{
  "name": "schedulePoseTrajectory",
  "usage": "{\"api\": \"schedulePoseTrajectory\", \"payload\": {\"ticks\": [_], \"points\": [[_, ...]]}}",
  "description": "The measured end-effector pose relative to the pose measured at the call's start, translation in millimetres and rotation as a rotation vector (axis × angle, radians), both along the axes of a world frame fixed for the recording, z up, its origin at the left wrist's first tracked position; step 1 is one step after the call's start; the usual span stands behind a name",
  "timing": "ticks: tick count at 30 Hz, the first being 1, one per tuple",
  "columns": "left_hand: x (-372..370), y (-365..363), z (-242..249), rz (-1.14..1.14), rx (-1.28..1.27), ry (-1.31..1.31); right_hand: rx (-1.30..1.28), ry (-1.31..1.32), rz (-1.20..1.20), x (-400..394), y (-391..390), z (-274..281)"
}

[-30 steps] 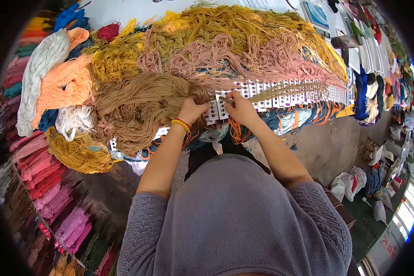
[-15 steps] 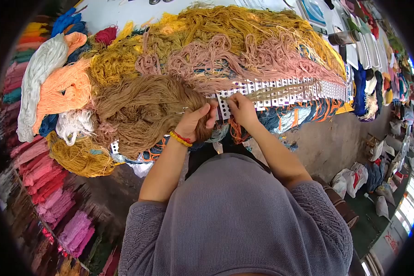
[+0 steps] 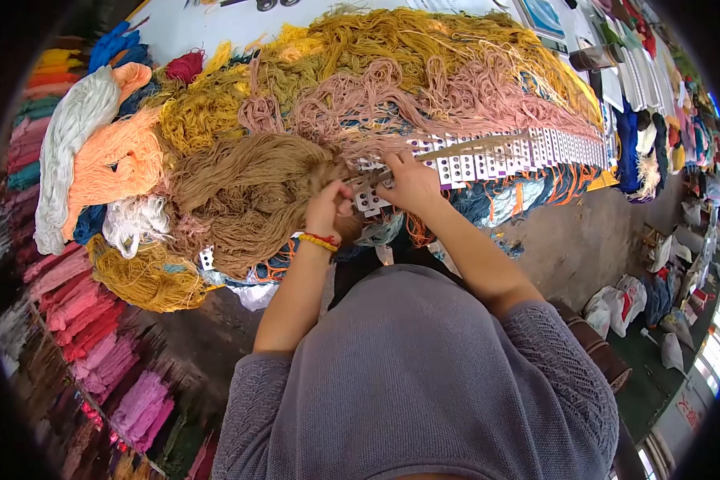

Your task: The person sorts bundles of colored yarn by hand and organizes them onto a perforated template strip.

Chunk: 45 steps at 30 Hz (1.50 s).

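A large mass of brown yarn (image 3: 240, 180) lies on the table in front of me. At its right edge my left hand (image 3: 326, 212) is closed with curled fingers on brown yarn; the strands there are blurred. Just to the right, my right hand (image 3: 412, 184) has thumb and fingers closed at a white card with punched holes (image 3: 366, 202), at the left end of the row. From there a long row of overlapping punched cards (image 3: 488, 162) runs rightward, brown strands lying along its top. Part of the end card is hidden by my right hand.
Pink yarn (image 3: 352, 100) and mustard-yellow yarn (image 3: 424, 40) are heaped behind the cards. Peach yarn (image 3: 116, 164) and pale grey yarn (image 3: 74, 136) lie at the left. Blue and orange yarn (image 3: 500, 204) hangs over the front edge. A dark cylinder (image 3: 596, 57) lies at the back right.
My right hand has shifted slightly left and now covers the end of the card row. My left hand has drawn a little down and left, its fingers loosened slightly.
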State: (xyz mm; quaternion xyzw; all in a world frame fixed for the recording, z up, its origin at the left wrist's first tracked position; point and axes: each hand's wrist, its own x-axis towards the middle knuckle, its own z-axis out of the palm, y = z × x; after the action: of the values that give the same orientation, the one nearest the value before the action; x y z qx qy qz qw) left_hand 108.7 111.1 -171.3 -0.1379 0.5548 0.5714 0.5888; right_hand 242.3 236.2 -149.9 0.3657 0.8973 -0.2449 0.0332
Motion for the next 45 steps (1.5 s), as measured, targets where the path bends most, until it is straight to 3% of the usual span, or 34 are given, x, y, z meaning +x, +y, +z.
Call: {"api": "schedulePoseTrajectory", "payload": {"ticks": [5,6,7,10,11,13,15,16,17,19,20,21,22,23,24,25,26,28,29,32,36,39,45], "points": [[-65.5,-31.0,26.2,0.151,-0.014,0.036,0.026,-0.034,-0.013,1.1,-1.6,-5.5],[-92.9,-46.8,9.4,0.226,0.010,0.180,0.071,0.025,-0.004,2.8,-1.6,-9.6],[-113.1,-51.7,39.1,0.210,0.052,0.177,0.117,0.086,0.005,2.9,-1.2,-10.9],[-188.0,-61.3,85.8,0.325,0.005,0.640,0.023,0.002,-0.019,0.9,0.0,-4.9],[-216.5,-62.5,101.9,0.356,0.112,0.745,0.026,0.007,-0.018,1.3,0.6,-3.9],[-266.3,-70.5,123.2,0.485,-0.152,0.922,-0.016,-0.028,-0.018,1.3,1.5,-3.7],[-288.5,-77.4,133.4,0.263,-0.361,1.120,-0.054,-0.033,-0.009,2.8,3.5,-2.2],[-269.7,-61.1,147.1,0.164,-0.384,1.080,-0.093,-0.044,-0.009,3.9,6.3,1.4],[-259.6,-55.4,150.7,0.005,-0.346,0.808,-0.133,-0.069,-0.002,5.4,7.8,5.9],[-187.3,-12.0,134.4,0.027,0.059,0.786,-0.224,0.062,-0.043,8.6,11.5,-3.6],[-152.9,7.1,155.0,-0.191,-0.144,0.491,-0.323,0.129,-0.110,5.8,13.8,14.4],[-120.3,26.5,132.2,-0.236,0.013,0.575,-0.379,0.272,-0.136,3.4,16.5,26.1],[-87.4,45.9,131.4,-0.426,0.106,0.639,-0.435,0.413,-0.162,1.8,17.4,34.4],[-67.4,61.5,109.6,-0.651,0.347,0.938,-0.508,0.629,-0.222,-1.5,15.7,39.9],[-31.9,76.1,119.2,-0.650,0.269,0.777,-0.612,0.651,-0.264,-3.0,17.9,53.0],[-8.7,87.5,131.2,-0.745,0.211,0.863,-0.718,0.671,-0.305,-2.7,22.0,72.6],[7.9,94.2,117.2,-0.639,0.503,0.694,-0.637,0.604,-0.289,2.7,27.0,95.6],[27.8,103.9,133.4,-0.451,0.690,0.520,-0.578,0.830,-0.273,13.1,34.3,96.2],[33.3,103.8,139.8,-0.337,0.619,0.313,-0.741,0.878,-0.321,17.4,36.8,97.8],[32.9,99.3,174.5,-0.291,0.652,-0.128,-1.037,0.959,-0.489,27.4,37.3,129.2],[40.9,98.9,169.0,-0.161,0.707,-0.250,-1.207,0.931,-0.497,39.1,45.7,147.6],[47.9,96.9,171.0,-0.151,0.688,-0.115,-1.348,0.905,-0.422,47.0,50.4,148.7],[61.2,88.1,185.4,-0.105,0.602,0.038,-1.239,0.840,-0.262,57.4,43.8,148.1]]}}
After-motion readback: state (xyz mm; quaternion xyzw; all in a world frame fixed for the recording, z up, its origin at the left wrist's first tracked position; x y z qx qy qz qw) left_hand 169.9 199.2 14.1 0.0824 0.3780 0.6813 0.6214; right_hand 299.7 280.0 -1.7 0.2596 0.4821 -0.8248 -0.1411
